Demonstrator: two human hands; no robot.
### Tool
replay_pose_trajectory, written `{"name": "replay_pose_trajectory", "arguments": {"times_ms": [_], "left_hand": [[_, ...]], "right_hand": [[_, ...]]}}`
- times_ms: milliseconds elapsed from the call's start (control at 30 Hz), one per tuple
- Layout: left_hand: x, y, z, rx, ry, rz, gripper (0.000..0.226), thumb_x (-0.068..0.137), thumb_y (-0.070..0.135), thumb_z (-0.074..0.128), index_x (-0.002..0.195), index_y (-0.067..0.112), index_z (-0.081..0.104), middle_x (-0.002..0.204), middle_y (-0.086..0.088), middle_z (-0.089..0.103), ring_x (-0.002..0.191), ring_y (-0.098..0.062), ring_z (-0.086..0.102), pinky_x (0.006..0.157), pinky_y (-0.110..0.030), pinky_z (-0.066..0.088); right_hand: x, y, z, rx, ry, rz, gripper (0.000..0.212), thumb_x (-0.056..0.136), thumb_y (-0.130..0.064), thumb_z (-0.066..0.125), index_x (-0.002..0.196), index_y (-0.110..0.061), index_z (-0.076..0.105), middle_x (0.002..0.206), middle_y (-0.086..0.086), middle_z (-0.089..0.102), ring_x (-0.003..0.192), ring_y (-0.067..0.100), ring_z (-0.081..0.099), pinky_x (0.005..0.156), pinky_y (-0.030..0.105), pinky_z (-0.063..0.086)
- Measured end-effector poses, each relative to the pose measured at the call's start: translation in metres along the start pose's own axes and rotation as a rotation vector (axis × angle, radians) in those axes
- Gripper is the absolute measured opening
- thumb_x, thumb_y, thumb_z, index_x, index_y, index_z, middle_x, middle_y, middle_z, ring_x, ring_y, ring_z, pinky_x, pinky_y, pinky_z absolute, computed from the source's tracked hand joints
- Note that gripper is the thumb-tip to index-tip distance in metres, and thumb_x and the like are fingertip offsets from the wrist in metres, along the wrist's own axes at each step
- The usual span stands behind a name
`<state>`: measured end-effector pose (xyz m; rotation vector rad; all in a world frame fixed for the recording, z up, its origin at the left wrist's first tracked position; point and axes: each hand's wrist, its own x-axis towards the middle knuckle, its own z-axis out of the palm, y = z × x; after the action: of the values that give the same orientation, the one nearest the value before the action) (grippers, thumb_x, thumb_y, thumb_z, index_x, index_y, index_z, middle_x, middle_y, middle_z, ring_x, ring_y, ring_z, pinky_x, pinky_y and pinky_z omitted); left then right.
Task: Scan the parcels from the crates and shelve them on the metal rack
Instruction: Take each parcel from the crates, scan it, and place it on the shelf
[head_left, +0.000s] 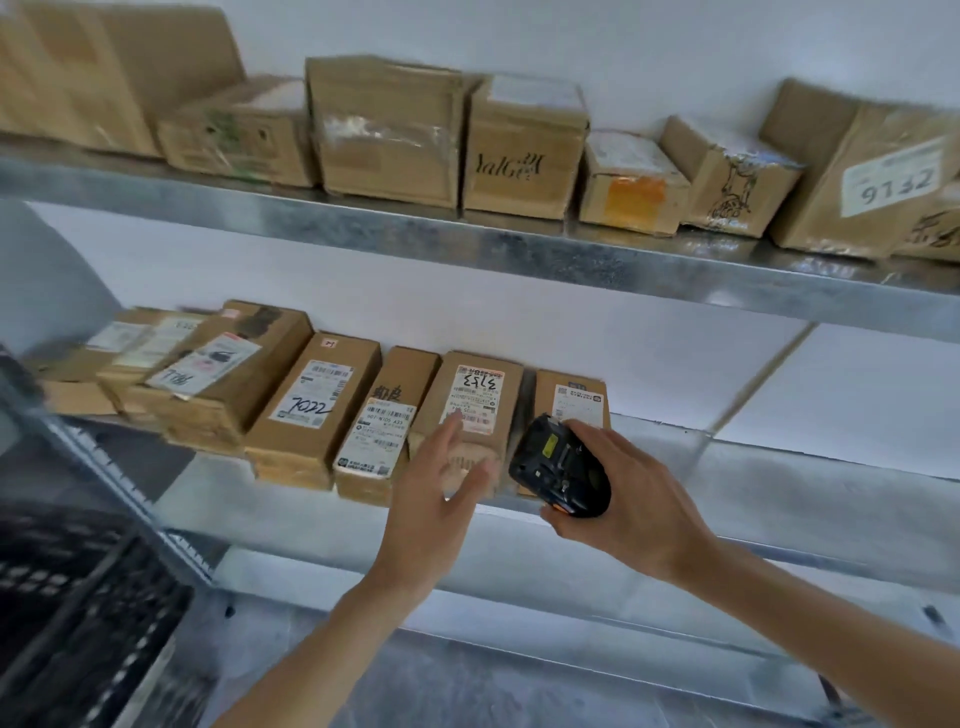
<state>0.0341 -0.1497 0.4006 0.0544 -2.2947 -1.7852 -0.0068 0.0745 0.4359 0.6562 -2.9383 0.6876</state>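
Reaching toward the middle of the frame, the left hand (451, 470) is stretching its fingers out straight and loose over the front end of the parcel marked 3153 (470, 410), gripping nothing; blur is making it hard to tell whether the fingertips are actually touching the cardboard. The right hand (626, 493) is curling round a black handheld scanner (558, 467), holding it just right of centre, in front of the last parcel (571, 397) in the row.

That parcel is sitting on the lower shelf (675, 467) of the metal rack, at the right end of a row of brown boxes lying side by side with labels facing up. The step in hand is looking like squaring or settling a box into that row. Doing it well probably means pushing with flat fingers on the near end, keeping the label up and readable, closing the gap to its neighbour, and keeping the scanner clear of the boxes.

The upper shelf (519, 249), running across the top of the frame, is carrying a row of larger cartons. A black crate (98, 608) is showing at the lower left; its contents are not visible.
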Motion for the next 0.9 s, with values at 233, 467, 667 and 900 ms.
{"name": "replay_pose_trajectory", "arguments": {"times_ms": [233,467,667,900], "left_hand": [[-0.089,0.013,-0.184,0.084,0.250,-0.087,0.040,0.098,0.036,0.063,0.133,0.051,0.049,0.128,0.026,0.060,0.124,0.004,0.055,0.107,-0.024,0.044],[-0.218,0.025,-0.390,0.316,0.590,-0.194,0.052,0.096,0.045,0.063,0.145,0.035,0.048,0.141,0.022,0.048,0.130,-0.003,0.047,0.112,-0.030,0.041],[-0.323,0.008,-0.502,0.348,0.807,-0.334,0.060,0.091,0.057,0.059,0.147,0.039,0.046,0.150,0.019,0.046,0.134,-0.006,0.045,0.114,-0.037,0.042],[-0.400,-0.046,-0.580,0.299,1.024,-0.495,0.060,0.092,0.050,0.062,0.148,0.032,0.049,0.147,0.015,0.053,0.131,-0.008,0.052,0.114,-0.041,0.044]], "right_hand": [[-0.005,-0.173,0.041,0.052,-0.127,-0.204,0.081,0.073,-0.062,0.077,0.142,-0.045,0.039,0.123,-0.027,0.053,0.108,0.000,0.055,0.083,0.015,0.048],[-0.014,-0.378,0.105,0.156,-0.292,-0.435,0.071,0.067,-0.073,0.070,0.128,-0.047,0.043,0.114,-0.023,0.061,0.101,0.002,0.061,0.085,0.033,0.057],[-0.028,-0.505,0.157,0.111,-0.381,-0.617,0.082,0.071,-0.079,0.066,0.141,-0.048,0.039,0.124,-0.029,0.057,0.109,-0.001,0.060,0.088,0.029,0.054],[-0.036,-0.608,0.244,0.079,-0.506,-0.761,0.087,0.077,-0.076,0.065,0.150,-0.040,0.035,0.138,-0.026,0.053,0.125,0.002,0.055,0.100,0.027,0.051]]}}
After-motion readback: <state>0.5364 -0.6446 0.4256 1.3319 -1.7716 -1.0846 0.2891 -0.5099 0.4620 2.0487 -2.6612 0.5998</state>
